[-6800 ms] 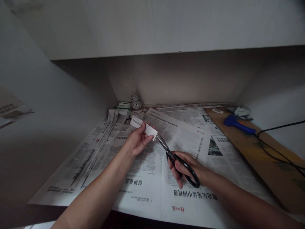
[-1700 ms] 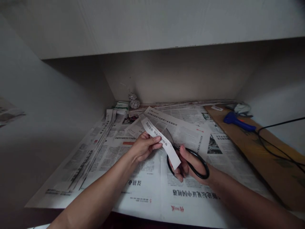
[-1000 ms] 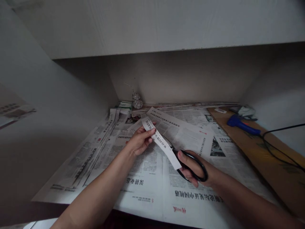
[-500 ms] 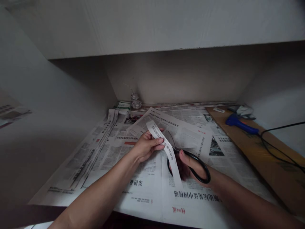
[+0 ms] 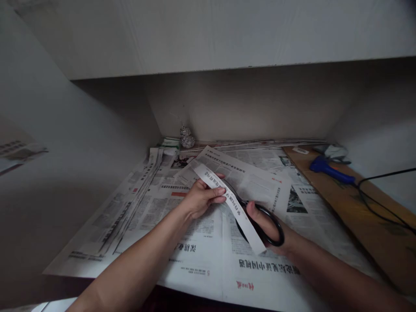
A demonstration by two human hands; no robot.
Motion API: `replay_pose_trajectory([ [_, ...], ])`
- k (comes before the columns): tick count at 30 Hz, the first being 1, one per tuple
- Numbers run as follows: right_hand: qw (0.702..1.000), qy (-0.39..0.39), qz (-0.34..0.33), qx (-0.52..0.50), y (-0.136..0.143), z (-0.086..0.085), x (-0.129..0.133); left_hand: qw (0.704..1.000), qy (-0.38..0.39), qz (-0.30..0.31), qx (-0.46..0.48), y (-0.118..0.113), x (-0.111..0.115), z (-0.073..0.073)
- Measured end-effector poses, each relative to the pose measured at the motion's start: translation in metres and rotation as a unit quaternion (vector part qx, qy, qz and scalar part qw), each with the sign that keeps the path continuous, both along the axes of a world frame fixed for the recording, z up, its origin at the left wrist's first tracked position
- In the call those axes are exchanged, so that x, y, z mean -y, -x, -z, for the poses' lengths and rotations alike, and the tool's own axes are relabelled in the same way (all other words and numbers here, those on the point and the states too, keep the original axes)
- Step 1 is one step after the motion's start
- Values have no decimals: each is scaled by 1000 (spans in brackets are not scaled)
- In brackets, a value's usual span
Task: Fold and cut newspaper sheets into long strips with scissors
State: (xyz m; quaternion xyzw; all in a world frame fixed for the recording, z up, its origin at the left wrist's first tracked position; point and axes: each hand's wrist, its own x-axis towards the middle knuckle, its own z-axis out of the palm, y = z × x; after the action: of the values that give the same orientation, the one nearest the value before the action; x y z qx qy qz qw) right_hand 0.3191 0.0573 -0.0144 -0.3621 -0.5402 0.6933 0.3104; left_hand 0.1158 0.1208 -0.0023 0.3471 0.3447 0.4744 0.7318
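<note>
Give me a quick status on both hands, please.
Left hand gripping printed paper strip. Right hand holding black-handled scissors. Strip partly hides scissors.

Paper strip (image 5: 234, 206), lower end farther right

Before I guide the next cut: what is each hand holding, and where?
Left hand: paper strip, pinched near its middle. Right hand: scissors, by the black handles.

“中国机遇” on newspaper (image 5: 195, 281), “坚持问题” on paper strip (image 5: 249, 229)
</note>
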Motion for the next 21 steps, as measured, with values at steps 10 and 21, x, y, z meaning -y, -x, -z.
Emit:
replay_pose_trajectory([
  [10, 997, -36, 14, 65, -2, -12, -3, 998, -17, -62, 12, 22, -17, -6],
  [21, 999, -35, -36, 19, -4, 3, -6, 1000, -7, -14, 11, 6, -5, -4],
])
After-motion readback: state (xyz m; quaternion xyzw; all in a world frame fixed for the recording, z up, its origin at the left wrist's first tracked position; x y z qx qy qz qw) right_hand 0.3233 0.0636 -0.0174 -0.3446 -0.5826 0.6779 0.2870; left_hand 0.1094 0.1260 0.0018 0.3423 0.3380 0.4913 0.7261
